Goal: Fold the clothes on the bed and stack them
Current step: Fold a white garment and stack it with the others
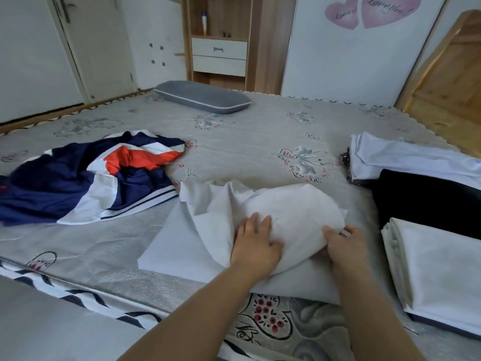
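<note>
Both hands meet a white garment (281, 212) near the bed's (247, 142) front edge. The left hand (256, 242) lies flat on it, fingers straight; the right hand (343, 244) pinches its right edge. The cloth, half folded and billowing, runs lengthwise left to right. A navy, white and orange garment (86, 178) lies crumpled left; folded stacks (442, 269) sit right.

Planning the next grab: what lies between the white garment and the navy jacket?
Head view: bare bedsheet between the white garment and the navy jacket.
</note>
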